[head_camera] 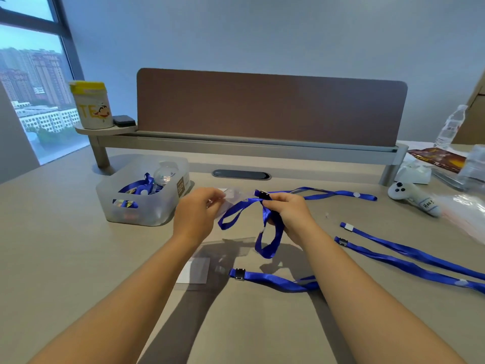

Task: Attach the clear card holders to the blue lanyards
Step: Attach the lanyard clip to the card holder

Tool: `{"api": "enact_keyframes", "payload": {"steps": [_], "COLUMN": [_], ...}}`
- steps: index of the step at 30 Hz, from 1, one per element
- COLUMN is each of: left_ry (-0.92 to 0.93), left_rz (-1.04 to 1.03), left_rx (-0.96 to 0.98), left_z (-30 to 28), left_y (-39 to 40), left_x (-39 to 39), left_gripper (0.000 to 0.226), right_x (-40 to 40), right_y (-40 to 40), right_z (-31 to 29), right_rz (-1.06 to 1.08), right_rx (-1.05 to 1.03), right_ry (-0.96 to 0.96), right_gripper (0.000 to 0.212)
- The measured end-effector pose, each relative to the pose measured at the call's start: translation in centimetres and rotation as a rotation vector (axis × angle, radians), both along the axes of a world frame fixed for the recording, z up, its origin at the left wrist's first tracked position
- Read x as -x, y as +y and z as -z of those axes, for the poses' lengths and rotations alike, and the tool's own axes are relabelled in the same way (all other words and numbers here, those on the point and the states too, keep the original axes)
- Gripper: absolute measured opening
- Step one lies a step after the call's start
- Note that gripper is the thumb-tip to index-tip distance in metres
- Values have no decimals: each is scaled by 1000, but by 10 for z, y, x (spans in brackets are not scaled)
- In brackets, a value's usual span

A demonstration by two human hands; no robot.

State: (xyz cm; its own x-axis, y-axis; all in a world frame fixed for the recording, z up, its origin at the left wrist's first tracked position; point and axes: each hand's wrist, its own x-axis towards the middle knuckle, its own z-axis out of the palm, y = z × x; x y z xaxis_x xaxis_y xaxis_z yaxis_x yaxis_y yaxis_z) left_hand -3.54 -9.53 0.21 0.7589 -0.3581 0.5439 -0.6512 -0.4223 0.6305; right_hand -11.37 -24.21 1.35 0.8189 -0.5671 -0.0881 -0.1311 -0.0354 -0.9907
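My left hand [196, 210] pinches a clear card holder [231, 195] above the desk. My right hand [288, 210] grips a blue lanyard [338, 193] near its black clip [263, 194], and the strap's loops hang below my fingers. The clip points toward the holder, a short gap apart. Another clear card holder [195, 271] lies flat on the desk under my arms. A second blue lanyard [278, 281] with a black clip lies beside it. Two more lanyards [409, 254] stretch away to the right.
A translucent bin [136, 206] with more blue lanyards stands at the left. A brown divider [270, 109] on a grey rail closes the back. A white plush toy [412, 197], plastic bags, a snack packet and a water bottle [450, 127] crowd the right. A yellow-lidded tub [91, 105] stands on a small shelf.
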Motion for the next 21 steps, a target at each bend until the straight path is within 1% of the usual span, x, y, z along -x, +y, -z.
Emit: {"api": "enact_keyframes", "payload": {"steps": [3, 5, 7, 11, 15, 21], "left_ry": [-3, -17, -24, -18, -48, -65], "left_rz": [-42, -68, -92, -154, -239, -303], "left_rx": [71, 101, 123, 166, 165, 180], "left_z": [-18, -31, -42, -58, -67, -75], "left_y": [10, 21, 35, 70, 100, 125], "left_x": [-7, -14, -24, -50, -82, -133], "left_gripper": [22, 22, 20, 18, 21, 19], "right_x": [-9, -19, -32, -68, -114, -182], "right_y": [11, 20, 31, 57, 85, 111], "right_z": [-19, -32, -43, -60, -73, -84], "right_rz": [4, 13, 5, -21, -40, -87], "right_rx": [-112, -127, -141, -153, -142, -120], "right_ry": [-71, -93, -124, -160, -173, -213], "right_gripper": [24, 21, 22, 26, 24, 20]}}
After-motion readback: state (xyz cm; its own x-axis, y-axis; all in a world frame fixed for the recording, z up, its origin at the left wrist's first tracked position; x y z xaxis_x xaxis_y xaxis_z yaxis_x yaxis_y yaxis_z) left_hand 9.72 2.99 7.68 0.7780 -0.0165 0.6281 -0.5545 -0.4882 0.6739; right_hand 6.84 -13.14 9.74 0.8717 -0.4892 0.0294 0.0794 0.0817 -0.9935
